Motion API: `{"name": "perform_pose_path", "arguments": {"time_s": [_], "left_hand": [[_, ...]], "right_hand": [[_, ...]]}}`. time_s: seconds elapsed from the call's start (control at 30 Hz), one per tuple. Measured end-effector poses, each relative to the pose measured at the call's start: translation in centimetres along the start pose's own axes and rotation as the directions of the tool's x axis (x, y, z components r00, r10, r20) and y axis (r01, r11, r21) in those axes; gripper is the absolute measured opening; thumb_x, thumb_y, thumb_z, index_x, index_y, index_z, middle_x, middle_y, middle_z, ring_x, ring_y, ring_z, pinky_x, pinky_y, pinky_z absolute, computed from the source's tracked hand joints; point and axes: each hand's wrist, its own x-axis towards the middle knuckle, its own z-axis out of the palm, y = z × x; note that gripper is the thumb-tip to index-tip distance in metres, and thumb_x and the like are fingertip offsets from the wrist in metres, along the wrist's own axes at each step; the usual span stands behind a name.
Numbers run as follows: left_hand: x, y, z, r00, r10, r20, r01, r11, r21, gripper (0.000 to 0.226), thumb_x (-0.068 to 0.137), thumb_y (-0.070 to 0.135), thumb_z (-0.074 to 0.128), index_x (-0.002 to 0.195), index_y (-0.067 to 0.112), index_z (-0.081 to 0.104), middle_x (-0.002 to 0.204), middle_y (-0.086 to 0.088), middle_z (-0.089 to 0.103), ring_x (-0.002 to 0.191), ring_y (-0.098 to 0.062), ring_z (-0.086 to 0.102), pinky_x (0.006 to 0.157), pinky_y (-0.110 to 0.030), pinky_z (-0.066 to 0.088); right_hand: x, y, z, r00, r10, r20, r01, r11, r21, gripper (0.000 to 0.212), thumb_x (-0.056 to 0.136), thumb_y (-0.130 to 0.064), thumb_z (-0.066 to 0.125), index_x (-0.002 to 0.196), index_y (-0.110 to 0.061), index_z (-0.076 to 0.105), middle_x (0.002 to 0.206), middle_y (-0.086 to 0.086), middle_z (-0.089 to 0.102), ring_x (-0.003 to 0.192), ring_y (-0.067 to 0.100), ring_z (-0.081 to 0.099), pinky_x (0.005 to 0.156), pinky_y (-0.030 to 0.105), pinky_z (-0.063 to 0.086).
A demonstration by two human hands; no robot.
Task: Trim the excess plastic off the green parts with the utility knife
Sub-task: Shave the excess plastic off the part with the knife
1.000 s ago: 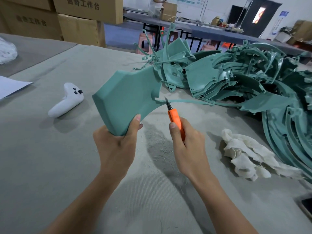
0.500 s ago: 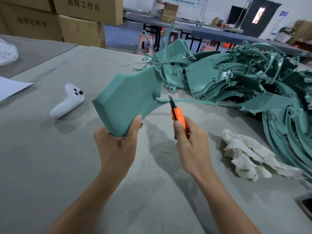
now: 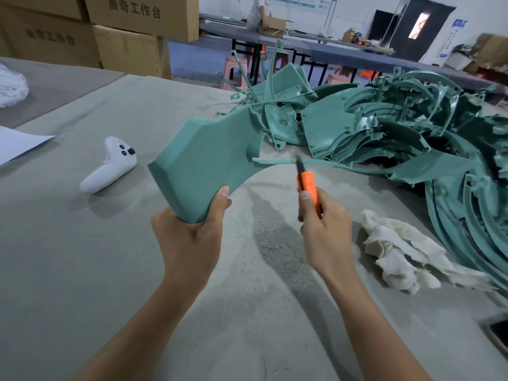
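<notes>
My left hand (image 3: 189, 237) grips the near corner of a broad green plastic part (image 3: 203, 163) and holds it tilted above the table. A thin green strip of excess (image 3: 275, 161) runs off its right edge towards the pile. My right hand (image 3: 324, 229) grips an orange utility knife (image 3: 309, 185). The dark blade points up and its tip meets that strip. Behind and to the right lies a big heap of green parts (image 3: 384, 127).
A white game controller (image 3: 110, 166) lies at the left on the grey felt table (image 3: 68, 257). A crumpled white cloth (image 3: 398, 248) sits to the right of my right hand. Green shavings litter the felt between my hands. Cardboard boxes (image 3: 123, 28) stand behind. A dark phone (image 3: 499, 332) shows at the right edge.
My right hand has slid the knife to the right along the thin strip, away from the broad part. My left hand and the part have stayed almost still.
</notes>
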Motion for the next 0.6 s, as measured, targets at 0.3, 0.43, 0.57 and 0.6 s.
{"name": "perform_pose_path", "arguments": {"time_s": [0.3, 0.43, 0.57, 0.6], "left_hand": [[-0.1, 0.0, 0.1, 1.0, -0.006, 0.002, 0.006, 1.0, 0.017, 0.025, 0.079, 0.028, 0.073, 0.072, 0.051, 0.07, 0.065, 0.017, 0.069, 0.066, -0.031, 0.071, 0.059, -0.044, 0.056], [-0.1, -0.1, 0.3, 1.0, 0.002, -0.001, -0.002, 1.0, 0.023, 0.022, 0.078, 0.029, 0.073, 0.069, 0.05, 0.07, 0.062, 0.01, 0.065, 0.065, -0.037, 0.068, 0.055, -0.045, 0.053], [-0.2, -0.1, 0.5, 1.0, 0.0, 0.011, 0.0, 1.0, 0.023, 0.022, 0.078, 0.029, 0.072, 0.067, 0.048, 0.069, 0.061, 0.009, 0.063, 0.065, -0.039, 0.067, 0.054, -0.049, 0.053], [-0.2, -0.2, 0.5, 1.0, -0.001, 0.009, 0.001, 1.0, 0.024, 0.022, 0.078, 0.03, 0.072, 0.067, 0.048, 0.069, 0.061, 0.01, 0.062, 0.064, -0.04, 0.067, 0.054, -0.05, 0.052]], "right_hand": [[-1.0, -1.3, 1.1, 0.991, -0.118, 0.056, 0.12, 0.992, -0.035, 0.028, 0.099, -0.038, 0.04, 0.074, -0.03, 0.045, 0.053, -0.009, 0.043, 0.05, 0.007, 0.045, 0.047, 0.019, 0.029], [-0.9, -0.9, 0.8, 0.992, -0.105, 0.069, 0.108, 0.993, -0.047, 0.029, 0.104, -0.032, 0.044, 0.076, -0.027, 0.047, 0.054, -0.009, 0.044, 0.049, 0.008, 0.043, 0.047, 0.021, 0.028], [-0.6, -0.7, 0.4, 0.995, -0.071, 0.066, 0.074, 0.996, -0.057, 0.031, 0.104, -0.031, 0.046, 0.072, -0.031, 0.044, 0.053, -0.009, 0.043, 0.05, 0.007, 0.044, 0.047, 0.02, 0.03], [-0.6, -0.6, 0.5, 0.996, -0.061, 0.072, 0.065, 0.996, -0.055, 0.03, 0.103, -0.032, 0.045, 0.073, -0.03, 0.046, 0.054, -0.008, 0.044, 0.051, 0.007, 0.044, 0.047, 0.021, 0.029]]}}
